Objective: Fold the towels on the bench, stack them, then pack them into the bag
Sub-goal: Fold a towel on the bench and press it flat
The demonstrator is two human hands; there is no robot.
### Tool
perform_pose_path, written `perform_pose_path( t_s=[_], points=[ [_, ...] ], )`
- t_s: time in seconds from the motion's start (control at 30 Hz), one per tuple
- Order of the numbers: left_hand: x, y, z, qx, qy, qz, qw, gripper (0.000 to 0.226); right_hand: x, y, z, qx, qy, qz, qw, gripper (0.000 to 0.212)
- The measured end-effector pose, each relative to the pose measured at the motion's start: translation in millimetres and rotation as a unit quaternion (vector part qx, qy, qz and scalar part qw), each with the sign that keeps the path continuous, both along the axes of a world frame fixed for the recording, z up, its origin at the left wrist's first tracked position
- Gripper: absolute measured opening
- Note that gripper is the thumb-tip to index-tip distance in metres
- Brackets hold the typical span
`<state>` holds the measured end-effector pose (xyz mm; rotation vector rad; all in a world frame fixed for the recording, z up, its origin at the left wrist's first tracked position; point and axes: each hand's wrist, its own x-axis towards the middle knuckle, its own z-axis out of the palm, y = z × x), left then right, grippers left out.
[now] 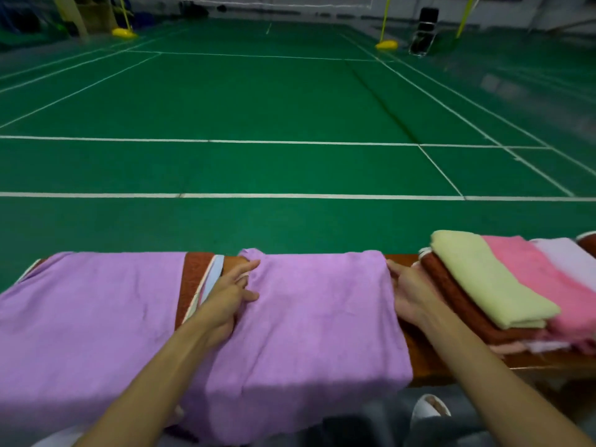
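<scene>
A purple towel (316,324) lies folded over the wooden bench (429,366), its near part hanging over the front edge. My left hand (230,295) grips its left edge, fingers curled on the cloth. My right hand (409,295) holds its right edge, the fingertips tucked at the fold. A second purple towel (84,317) is spread on the bench to the left. To the right is a stack of folded towels: a pale green one (487,285) on top, a rust-brown one (451,295) below, and pink ones (548,285) beside them. No bag shows.
A brown cloth with white trim (196,282) lies between the two purple towels. Beyond the bench stretches a green badminton court (258,108) with white lines and yellow net posts (385,43). A white shoe (429,408) shows under the bench.
</scene>
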<state>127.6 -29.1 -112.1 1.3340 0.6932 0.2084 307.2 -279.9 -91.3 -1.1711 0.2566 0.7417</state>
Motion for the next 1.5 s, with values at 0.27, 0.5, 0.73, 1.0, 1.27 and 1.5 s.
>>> perform_pose_path(
  t_s=[0.27, 0.5, 0.73, 1.0, 1.27, 1.5],
  points=[
    [13, -7, -5, 0.102, 0.034, 0.056, 0.993, 0.065, -8, -23, -19, -0.332, -0.36, 0.175, 0.854, 0.06],
    [-17, 6, 0, 0.224, 0.101, 0.023, 0.969, 0.044, -11, -26, -10, -0.462, -0.434, 0.09, 0.768, 0.033],
    [-15, -20, -5, 0.607, 0.103, -0.026, 0.788, 0.07, -38, -11, -11, -0.559, -0.542, 0.152, 0.609, 0.057],
    [-5, -50, -37, 0.631, 0.141, -0.229, 0.727, 0.085, -79, 25, -50, -0.47, -0.606, 0.37, 0.525, 0.071],
    [-5, -44, -42, 0.638, 0.19, -0.168, 0.727, 0.087, -38, -11, -61, -0.556, -0.568, 0.312, 0.521, 0.073],
    [-10, -27, -43, 0.616, 0.224, -0.122, 0.745, 0.095, -21, -31, -57, -0.589, -0.527, 0.283, 0.543, 0.107]
  ],
)
